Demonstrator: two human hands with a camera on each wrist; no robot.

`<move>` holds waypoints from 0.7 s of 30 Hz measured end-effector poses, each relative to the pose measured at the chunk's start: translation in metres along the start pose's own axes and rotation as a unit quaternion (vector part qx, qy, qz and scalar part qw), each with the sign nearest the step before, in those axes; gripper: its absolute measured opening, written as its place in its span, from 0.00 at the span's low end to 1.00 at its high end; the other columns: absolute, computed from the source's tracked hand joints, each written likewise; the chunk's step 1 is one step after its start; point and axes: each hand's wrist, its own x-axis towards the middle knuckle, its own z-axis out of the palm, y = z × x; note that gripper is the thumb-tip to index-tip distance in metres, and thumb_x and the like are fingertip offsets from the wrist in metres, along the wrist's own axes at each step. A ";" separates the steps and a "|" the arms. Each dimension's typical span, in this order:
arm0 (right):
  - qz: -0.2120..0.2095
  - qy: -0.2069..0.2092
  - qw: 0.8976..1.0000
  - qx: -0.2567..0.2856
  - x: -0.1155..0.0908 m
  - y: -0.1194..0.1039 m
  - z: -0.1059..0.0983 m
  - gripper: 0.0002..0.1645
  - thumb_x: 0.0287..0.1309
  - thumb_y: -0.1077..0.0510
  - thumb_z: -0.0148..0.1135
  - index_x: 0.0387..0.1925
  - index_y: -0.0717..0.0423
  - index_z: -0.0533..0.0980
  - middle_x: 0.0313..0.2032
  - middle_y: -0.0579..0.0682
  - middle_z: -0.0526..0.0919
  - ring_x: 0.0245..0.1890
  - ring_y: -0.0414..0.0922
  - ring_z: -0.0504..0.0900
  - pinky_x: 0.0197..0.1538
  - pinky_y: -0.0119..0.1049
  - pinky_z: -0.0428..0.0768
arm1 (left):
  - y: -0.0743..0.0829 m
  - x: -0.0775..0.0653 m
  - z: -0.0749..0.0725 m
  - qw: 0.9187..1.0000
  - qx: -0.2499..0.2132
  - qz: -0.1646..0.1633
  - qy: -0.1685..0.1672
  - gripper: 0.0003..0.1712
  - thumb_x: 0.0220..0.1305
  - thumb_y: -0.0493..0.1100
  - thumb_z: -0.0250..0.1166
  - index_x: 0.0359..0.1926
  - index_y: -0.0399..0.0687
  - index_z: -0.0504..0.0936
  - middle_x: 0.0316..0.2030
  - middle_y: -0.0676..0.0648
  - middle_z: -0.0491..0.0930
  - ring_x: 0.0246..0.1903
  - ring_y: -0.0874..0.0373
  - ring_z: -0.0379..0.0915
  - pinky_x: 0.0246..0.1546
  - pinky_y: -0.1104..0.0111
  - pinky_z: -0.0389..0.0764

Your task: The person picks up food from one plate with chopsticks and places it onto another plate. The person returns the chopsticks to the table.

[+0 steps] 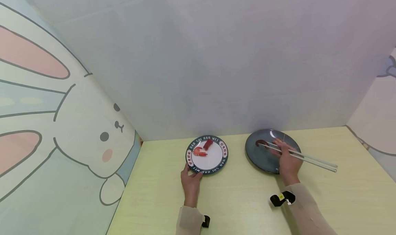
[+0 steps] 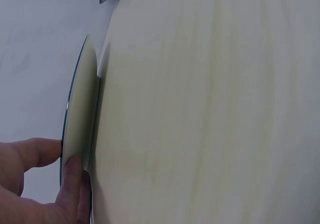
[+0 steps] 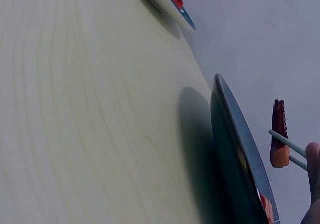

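My left hand [image 1: 190, 181] pinches the near-left rim of a small white plate [image 1: 213, 159] with a dark patterned border. A toy shrimp [image 1: 199, 152] and a dark red block-like piece [image 1: 208, 144] lie on that plate. My right hand [image 1: 290, 161] grips a pair of pale chopsticks [image 1: 315, 161] above a larger blue-grey plate [image 1: 263, 161]. Between the chopstick tips is a dark red, curved octopus tentacle [image 1: 261, 143], held clear of the plate in the right wrist view. A red and white piece [image 3: 266, 207] shows at the large plate's edge, mostly hidden.
Both plates stand on a pale wood-grain table [image 1: 235, 200], close to the grey back wall [image 1: 210, 73]. A wall with a cartoon rabbit [image 1: 89, 135] borders the left side. Bare tabletop separates the two plates. Black wrist devices [image 1: 282, 198] sit at both sleeves.
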 end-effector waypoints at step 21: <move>0.035 0.030 0.998 -0.043 0.007 0.005 -0.007 0.21 0.74 0.64 0.62 0.56 0.82 0.77 0.46 0.54 0.91 0.40 0.41 0.92 0.35 0.31 0.87 | -0.004 0.003 0.002 1.000 -0.005 -0.003 -0.001 0.48 0.57 0.24 0.72 0.78 0.30 0.63 0.61 0.32 0.71 0.40 0.51 0.78 0.35 0.71 0.82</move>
